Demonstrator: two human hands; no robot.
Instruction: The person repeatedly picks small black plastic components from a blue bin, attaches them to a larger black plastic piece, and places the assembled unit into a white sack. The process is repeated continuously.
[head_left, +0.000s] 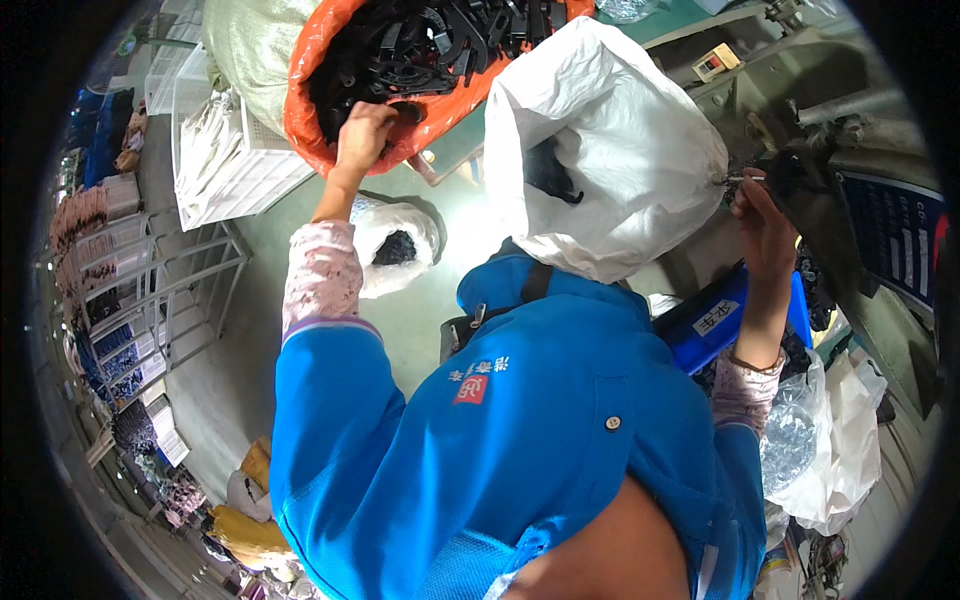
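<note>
Head: black parts beside left grip

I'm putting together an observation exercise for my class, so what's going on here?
Someone in a blue top is working between two bags. The left hand is inside the rim of an orange bag filled with black parts. The right hand is raised beside some machinery; its grip is unclear. Between the hands, an open white bag has dark pieces inside.
</note>
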